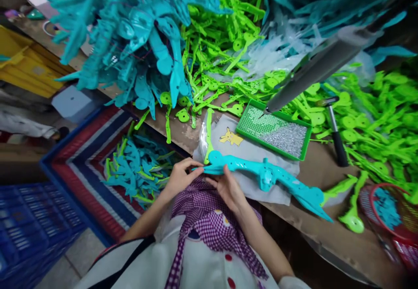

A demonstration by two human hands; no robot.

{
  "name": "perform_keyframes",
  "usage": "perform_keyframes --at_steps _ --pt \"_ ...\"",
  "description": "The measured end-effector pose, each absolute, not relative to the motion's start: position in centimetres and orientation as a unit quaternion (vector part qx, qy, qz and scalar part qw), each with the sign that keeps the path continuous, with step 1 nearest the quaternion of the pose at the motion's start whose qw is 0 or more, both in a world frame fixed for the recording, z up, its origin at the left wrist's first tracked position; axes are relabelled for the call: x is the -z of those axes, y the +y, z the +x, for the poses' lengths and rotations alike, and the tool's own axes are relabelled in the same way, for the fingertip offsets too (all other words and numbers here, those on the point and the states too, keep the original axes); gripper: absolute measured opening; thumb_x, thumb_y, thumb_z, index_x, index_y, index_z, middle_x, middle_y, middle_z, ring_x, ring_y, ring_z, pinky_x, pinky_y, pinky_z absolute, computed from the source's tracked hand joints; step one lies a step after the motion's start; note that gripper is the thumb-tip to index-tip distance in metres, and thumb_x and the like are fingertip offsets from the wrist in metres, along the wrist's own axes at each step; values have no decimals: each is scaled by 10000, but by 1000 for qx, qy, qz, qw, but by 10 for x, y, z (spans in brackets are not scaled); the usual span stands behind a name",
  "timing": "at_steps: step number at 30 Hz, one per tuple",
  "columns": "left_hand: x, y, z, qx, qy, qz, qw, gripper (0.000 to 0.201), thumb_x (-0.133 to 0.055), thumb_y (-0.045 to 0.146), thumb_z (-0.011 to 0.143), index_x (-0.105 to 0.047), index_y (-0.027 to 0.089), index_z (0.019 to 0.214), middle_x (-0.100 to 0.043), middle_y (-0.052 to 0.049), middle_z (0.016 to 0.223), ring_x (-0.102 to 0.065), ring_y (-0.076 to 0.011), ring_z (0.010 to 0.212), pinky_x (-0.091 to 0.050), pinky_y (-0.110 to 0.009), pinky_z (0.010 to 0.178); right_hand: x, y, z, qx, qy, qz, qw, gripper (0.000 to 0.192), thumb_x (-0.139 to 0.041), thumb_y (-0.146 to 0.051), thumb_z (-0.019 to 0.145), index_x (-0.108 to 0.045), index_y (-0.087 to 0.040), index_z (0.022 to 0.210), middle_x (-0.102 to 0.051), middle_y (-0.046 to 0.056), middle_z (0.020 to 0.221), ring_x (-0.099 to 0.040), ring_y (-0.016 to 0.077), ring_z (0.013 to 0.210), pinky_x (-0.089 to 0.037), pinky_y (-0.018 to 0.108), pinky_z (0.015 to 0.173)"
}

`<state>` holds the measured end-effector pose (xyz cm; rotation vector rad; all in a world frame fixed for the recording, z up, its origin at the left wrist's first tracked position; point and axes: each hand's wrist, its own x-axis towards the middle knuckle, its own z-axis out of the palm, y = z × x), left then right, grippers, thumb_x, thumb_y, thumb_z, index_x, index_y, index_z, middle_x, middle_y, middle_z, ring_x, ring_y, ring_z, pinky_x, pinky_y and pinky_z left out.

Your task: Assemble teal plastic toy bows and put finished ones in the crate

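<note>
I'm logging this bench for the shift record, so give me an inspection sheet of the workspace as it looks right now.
Surface: brown workbench, grey cloth on it.
Job's things: long teal plastic part lying on the cloth.
Clutter: green plastic parts, teal parts pile, green tray of small silver pieces, hammer, red basket.
Grippers: left hand and right hand both pinch the teal part's near end.
Cables: nothing seen.
Surroundings: striped bag holding teal parts, blue crate, yellow bin.

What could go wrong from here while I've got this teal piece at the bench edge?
The teal piece rests near the bench edge, held only at one end by the left hand and right hand; it might slip off. The overhead tool hangs above the green tray, so lifting could knock it.
</note>
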<state>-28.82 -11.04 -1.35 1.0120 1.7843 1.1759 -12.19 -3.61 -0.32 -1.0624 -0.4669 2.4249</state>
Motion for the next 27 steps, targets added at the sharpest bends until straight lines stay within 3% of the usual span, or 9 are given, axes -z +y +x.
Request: perform_keyframes --at_steps 5,8,10,13,16,20,23,27 --pt "15 -74 -296 -630 590 148 483 562 -622 681 846 -662 221 1168 -719 -66 1019 -681 -192 936 -539 -298 788 6 -33 -128 -836 -135 -446 290 286 -819 -344 706 -673 -237 927 -769 -18 882 -720 170 810 -648 307 725" --pt "10 -31 -297 -624 471 105 615 527 -541 645 913 -679 178 1115 -724 -100 1034 -694 -212 961 -565 -322 806 7 -31 -125 -853 -142 -434 251 336 -824 -348 698 -666 -224 967 -779 17 907 -738 192 826 -654 332 735" --pt "5 -11 -295 -628 422 119 643 435 -605 546 910 -691 159 1090 -725 -96 1006 -700 -196 927 -570 -300 778 6 -28 -122 -867 -149 -421 223 357 -792 -425 743 -669 -216 1004 -784 38 912 -748 193 774 -658 323 681" --pt "-3 -3 -290 -641 399 149 639 329 -703 432 864 -701 149 1033 -719 -74 957 -699 -166 857 -560 -260 715 5 -23 -117 -871 -178 -416 190 367 -756 -509 779 -676 -183 930 -765 51 753 -721 183 590 -639 281 545" --pt "-4 -15 -289 -649 415 150 620 309 -711 435 864 -689 157 996 -704 -47 888 -690 -153 808 -553 -260 697 2 -23 -117 -864 -174 -425 208 341 -765 -494 777 -672 -173 843 -720 31 617 -680 165 488 -608 233 473" --pt "1 -40 -292 -657 457 118 587 307 -669 447 901 -664 195 1075 -704 -24 906 -687 -165 878 -561 -316 839 -7 -26 -123 -845 -126 -462 238 290 -738 -445 812 -677 -167 868 -739 32 644 -679 158 475 -607 224 461" --pt "5 -52 -290 -665 472 121 566 347 -622 477 927 -644 231 1170 -712 -21 997 -681 -171 974 -542 -347 939 -15 -22 -126 -849 -107 -473 212 266 -715 -414 843 -671 -155 882 -751 54 673 -696 164 500 -624 234 494" --pt "7 -54 -282 -681 462 117 556 424 -597 521 924 -630 233 1234 -725 -26 1006 -684 -190 1017 -544 -371 955 -18 -9 -124 -862 -79 -474 163 266 -670 -402 890 -664 -143 952 -760 63 713 -716 168 546 -648 250 556"
